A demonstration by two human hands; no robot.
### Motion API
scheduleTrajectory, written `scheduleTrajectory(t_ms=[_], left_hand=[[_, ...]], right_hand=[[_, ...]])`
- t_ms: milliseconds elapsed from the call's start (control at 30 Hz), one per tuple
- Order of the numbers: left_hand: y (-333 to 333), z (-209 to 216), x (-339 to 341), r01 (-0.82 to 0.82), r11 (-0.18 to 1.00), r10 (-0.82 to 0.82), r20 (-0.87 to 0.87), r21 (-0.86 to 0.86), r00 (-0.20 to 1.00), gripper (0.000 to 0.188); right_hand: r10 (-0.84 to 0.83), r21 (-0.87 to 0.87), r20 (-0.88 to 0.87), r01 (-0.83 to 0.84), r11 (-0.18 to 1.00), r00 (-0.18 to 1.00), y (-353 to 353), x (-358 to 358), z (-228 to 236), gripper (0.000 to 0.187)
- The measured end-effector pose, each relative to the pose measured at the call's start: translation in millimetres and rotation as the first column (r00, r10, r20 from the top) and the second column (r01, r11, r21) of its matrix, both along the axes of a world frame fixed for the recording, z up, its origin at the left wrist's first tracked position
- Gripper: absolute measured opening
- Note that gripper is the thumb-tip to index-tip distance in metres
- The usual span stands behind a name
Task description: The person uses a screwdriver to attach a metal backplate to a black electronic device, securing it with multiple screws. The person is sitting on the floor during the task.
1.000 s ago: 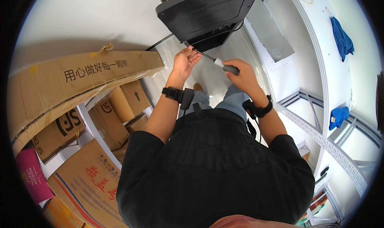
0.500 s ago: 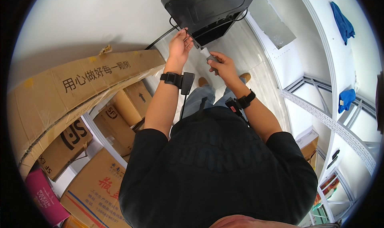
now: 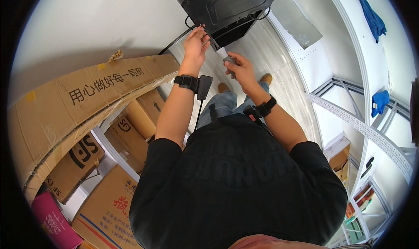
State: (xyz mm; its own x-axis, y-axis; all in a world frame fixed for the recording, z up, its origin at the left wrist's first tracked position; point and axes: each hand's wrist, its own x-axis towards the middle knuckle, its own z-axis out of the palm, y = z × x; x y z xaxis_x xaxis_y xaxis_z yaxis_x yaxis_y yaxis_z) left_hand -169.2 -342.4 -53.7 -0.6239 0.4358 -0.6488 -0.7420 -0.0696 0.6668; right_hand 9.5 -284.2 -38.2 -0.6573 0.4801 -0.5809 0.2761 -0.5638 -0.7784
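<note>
Right hand (image 3: 240, 68) gripping screwdriver (image 3: 222, 52), left hand (image 3: 196, 47) by black panel (image 3: 231, 8), hold unclear, cartons (image 3: 56, 102) leftward

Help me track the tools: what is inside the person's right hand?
The right hand holds a screwdriver: its pale collar, part of its grey handle and its thin shaft toward the left hand show. The grip covers the rest of the handle.
</note>
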Motion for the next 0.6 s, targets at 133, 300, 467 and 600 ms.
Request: scheduleTrajectory(t_ms=[133, 300, 467, 600], left_hand=[[-3.6, -0.7, -2.9, 0.031, 0.996, -0.036, -0.054, -0.084, 0.998, 0.015], [-12.5, -13.8, -17.3, 0.002, 0.94, -0.147, -0.396, -0.342, 0.906, 0.022], [4.1, -2.5, -17.2, -0.089, 0.905, -0.308, -0.784, -0.417, 0.539, 0.04], [8.7, 4.6, -23.8, -0.082, 0.84, -0.448, -0.77, -0.536, 0.454, 0.031]], right_hand=[[0.025, 0.029, 0.003, -0.025, 0.999, 1.0, 2.2, -2.3, 5.7, 0.042], [0.074, 0.127, 0.01, -0.075, 0.989, 0.997, 6.6, -4.2, 10.9, 0.041], [0.082, 0.179, 0.037, -0.087, 0.98, 0.996, 8.5, -5.1, 14.5, 0.041], [0.104, 0.248, 0.073, -0.119, 0.961, 0.992, 6.8, -6.0, 10.7, 0.04]])
